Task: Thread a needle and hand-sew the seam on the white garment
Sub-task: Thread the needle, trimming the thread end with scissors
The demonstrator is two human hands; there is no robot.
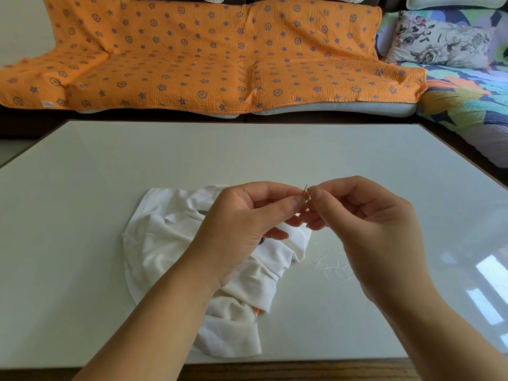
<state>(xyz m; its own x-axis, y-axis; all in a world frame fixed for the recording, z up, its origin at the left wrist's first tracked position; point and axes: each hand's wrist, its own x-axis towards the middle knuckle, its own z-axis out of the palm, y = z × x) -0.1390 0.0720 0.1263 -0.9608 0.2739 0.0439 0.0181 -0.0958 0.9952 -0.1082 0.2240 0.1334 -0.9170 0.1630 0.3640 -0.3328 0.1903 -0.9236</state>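
White garment (165, 243) is seen crumpled on a pale table (82, 174). A small orange patch (256, 312) is noted at the garment's near right edge. Above the garment's right half the left hand (242, 224) is held, fingers curled, with a needle (305, 189) pinched between thumb and forefinger. The needle is raised over the garment's far right corner and leans slightly right. Just right of the garment the right hand (365, 218) is held, fingers curled, thumb and forefinger pressed together at the needle's upper end. Whether a thread end is held there cannot be told. Loose white thread (332, 266) is coiled on the table just right of the garment, beneath the right hand. Beyond the garment, an orange patterned blanket (220, 64) is spread out.
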